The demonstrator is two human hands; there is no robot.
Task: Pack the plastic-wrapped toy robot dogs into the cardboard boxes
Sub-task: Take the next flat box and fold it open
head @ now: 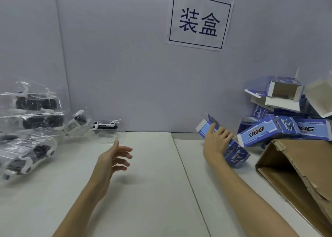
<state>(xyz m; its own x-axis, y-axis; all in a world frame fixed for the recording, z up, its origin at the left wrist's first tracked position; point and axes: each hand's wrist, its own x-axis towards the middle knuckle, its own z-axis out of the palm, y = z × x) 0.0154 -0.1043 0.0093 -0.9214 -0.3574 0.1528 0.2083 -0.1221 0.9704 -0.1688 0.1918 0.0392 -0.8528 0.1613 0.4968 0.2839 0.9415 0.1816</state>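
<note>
Right hand (218, 141) is gripping a blue toy box (224, 143); left hand (115, 157) is hovering released. Wrapped robot dogs (30, 121) are lying far left. Pulling may be toppling the box pile (283, 111).

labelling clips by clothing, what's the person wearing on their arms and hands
Nothing that shows: the left hand and right hand are bare, with no gloves, rings, watch or bands visible. Both forearms are uncovered to the bottom of the picture, so no sleeves come into view.
</note>
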